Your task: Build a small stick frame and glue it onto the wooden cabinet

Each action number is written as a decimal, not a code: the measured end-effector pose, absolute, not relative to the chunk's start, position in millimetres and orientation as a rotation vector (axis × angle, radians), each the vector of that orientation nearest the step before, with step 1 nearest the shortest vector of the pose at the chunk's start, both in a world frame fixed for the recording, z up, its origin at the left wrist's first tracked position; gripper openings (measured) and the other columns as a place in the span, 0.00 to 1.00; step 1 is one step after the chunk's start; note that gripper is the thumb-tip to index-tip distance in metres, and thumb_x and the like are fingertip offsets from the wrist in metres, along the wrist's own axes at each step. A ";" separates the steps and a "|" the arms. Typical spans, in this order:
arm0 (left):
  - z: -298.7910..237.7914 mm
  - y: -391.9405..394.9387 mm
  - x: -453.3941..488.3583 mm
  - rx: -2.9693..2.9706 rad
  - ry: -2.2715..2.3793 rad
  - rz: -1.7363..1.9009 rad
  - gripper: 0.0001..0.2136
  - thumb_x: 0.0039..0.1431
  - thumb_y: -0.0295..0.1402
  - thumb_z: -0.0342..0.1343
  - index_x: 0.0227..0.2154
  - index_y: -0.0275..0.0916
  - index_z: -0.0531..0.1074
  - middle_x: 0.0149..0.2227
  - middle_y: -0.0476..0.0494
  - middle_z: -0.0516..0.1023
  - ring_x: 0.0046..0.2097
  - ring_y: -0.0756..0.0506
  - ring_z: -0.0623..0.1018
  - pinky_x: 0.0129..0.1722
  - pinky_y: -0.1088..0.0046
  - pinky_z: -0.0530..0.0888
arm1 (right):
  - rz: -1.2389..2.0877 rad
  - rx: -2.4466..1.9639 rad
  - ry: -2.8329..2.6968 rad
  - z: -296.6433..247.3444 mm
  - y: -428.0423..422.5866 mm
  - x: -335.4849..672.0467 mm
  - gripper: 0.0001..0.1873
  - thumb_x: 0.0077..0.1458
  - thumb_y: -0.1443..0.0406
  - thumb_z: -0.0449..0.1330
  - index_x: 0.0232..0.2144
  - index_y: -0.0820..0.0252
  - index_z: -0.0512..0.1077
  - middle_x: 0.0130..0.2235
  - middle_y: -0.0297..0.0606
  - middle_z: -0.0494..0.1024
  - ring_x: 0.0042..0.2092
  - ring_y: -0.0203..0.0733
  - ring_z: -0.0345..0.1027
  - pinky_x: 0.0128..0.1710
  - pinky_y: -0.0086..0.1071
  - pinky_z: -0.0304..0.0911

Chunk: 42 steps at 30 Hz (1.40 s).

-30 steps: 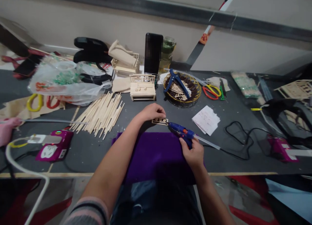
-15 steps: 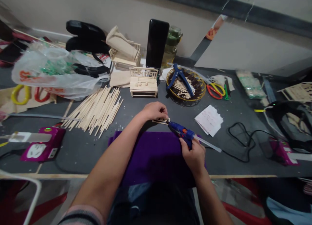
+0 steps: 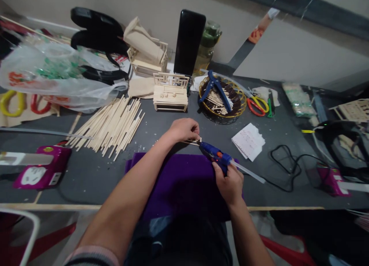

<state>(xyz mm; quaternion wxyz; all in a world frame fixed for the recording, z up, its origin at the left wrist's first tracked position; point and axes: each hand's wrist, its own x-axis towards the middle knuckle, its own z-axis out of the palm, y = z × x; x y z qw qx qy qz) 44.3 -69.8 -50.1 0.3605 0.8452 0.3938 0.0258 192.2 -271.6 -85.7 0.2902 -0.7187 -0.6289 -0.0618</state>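
Observation:
My right hand point(image 3: 230, 179) is wrapped round a blue hot glue gun point(image 3: 215, 153) with a clear glue stick jutting from its back. The gun's nozzle meets the right end of a small wooden stick piece point(image 3: 192, 142) on the dark table. My left hand point(image 3: 186, 130) is closed over that piece with bent fingers, and most of it is hidden beneath them. Under both forearms lies a folded purple cloth point(image 3: 173, 181). Just beyond my left hand stands a miniature wooden bench point(image 3: 170, 97) built of thin sticks.
Loose wooden sticks point(image 3: 111, 127) lie at left, beside a plastic bag point(image 3: 54, 73) and a magenta box point(image 3: 43, 168). A wicker basket point(image 3: 240, 111) holds blue cutters point(image 3: 216, 90). Paper slips point(image 3: 248, 141), scissors point(image 3: 256, 106) and a black cord point(image 3: 284, 189) are at right. A phone point(image 3: 189, 43) stands upright behind.
The camera view has shifted slightly. My left fingers sit a little further over the wooden piece, covering more of it. The glue gun's nozzle stays at its right end.

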 end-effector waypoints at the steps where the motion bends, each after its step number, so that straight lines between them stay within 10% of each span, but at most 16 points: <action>1: -50.3 -69.8 44.3 2.179 1.013 0.068 0.08 0.47 0.39 0.64 0.29 0.42 0.77 0.30 0.52 0.78 0.32 0.50 0.73 0.27 0.75 0.58 | -0.170 -1.920 -1.679 -85.5 -271.5 192.0 0.16 0.61 0.57 0.53 0.43 0.60 0.74 0.38 0.45 0.81 0.40 0.47 0.77 0.40 0.36 0.71; 42: -48.8 -70.3 45.2 2.201 1.006 0.046 0.07 0.47 0.38 0.65 0.29 0.42 0.77 0.31 0.51 0.78 0.33 0.49 0.73 0.27 0.74 0.57 | -0.180 -1.886 -1.681 -82.8 -272.3 189.3 0.14 0.61 0.58 0.54 0.42 0.60 0.74 0.37 0.45 0.81 0.40 0.48 0.77 0.41 0.38 0.73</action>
